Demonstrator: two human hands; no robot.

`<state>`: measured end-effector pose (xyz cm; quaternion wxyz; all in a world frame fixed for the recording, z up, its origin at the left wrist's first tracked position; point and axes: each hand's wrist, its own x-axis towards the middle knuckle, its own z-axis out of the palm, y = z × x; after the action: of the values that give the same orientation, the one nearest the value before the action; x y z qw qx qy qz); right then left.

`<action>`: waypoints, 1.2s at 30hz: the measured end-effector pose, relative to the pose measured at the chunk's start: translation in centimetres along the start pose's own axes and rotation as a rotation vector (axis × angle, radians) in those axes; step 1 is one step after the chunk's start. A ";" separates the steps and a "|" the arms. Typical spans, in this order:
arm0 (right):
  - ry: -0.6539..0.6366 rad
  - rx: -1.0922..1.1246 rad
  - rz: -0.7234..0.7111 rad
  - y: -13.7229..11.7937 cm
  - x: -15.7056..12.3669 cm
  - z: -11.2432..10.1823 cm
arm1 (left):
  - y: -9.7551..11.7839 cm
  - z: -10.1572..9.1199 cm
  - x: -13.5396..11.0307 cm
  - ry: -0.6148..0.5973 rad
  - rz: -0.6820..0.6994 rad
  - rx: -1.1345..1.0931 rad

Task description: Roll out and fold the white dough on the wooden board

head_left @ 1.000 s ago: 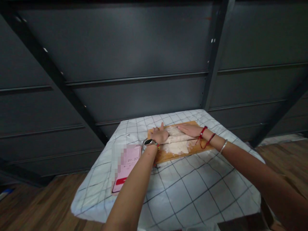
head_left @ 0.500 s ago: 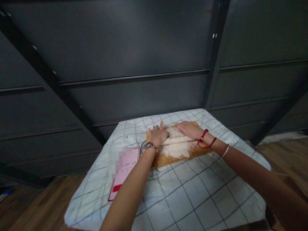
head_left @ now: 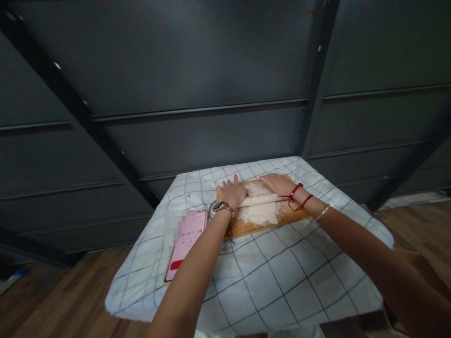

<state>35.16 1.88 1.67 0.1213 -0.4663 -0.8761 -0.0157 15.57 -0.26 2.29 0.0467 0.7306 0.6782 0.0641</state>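
My left hand (head_left: 232, 192) lies palm down with fingers spread, over the left end of a pale, flour-dusted roll (head_left: 264, 200). Over its right end rests my right hand (head_left: 276, 184), flat with fingers stretched out. Whether the roll is a floured rolling pin or rolled dough, I cannot tell; both ends are hidden under my hands. Beneath it is a wooden board (head_left: 252, 228), with a flat whitish floury layer (head_left: 259, 214) on the near side and more white dusting beyond the roll.
A phone (head_left: 186, 239) showing a running timer lies left of the board, partly behind my left forearm. Against my left wrist is a round metallic object (head_left: 212, 209), partly hidden. The checked tablecloth (head_left: 282, 277) covers the table, which stands before a dark metal panel wall (head_left: 204, 141).
The view has shifted slightly, and the timer has gone from 1:37 to 1:38. Both hands stay flat over the roll, with little visible movement along the board.
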 end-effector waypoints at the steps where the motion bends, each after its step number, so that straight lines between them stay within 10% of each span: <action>1: 0.014 0.002 -0.026 -0.6 -0.9 0.1 | 0.1 0.1 -0.9 0.042 0.019 0.019; 8: 0.083 -0.039 -0.057 -3.9 -7.0 0.4 | 0.3 0.6 -6.1 0.095 0.105 0.080; 13: 0.117 0.001 -0.182 -3.2 -6.4 -0.5 | -0.8 0.0 -3.5 -0.093 0.110 -0.141; 19: 0.112 -0.058 -0.395 -5.2 -5.3 -1.1 | -2.0 0.8 -2.2 0.049 0.070 -0.217; 36: 0.158 0.297 -0.525 -5.4 -3.3 -0.3 | -1.2 1.2 -1.4 -0.063 -0.025 -0.109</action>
<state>32.57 -3.86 1.69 0.2476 -0.1985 -0.9472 0.0454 14.46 -1.50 0.88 0.1086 0.7200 0.6811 0.0771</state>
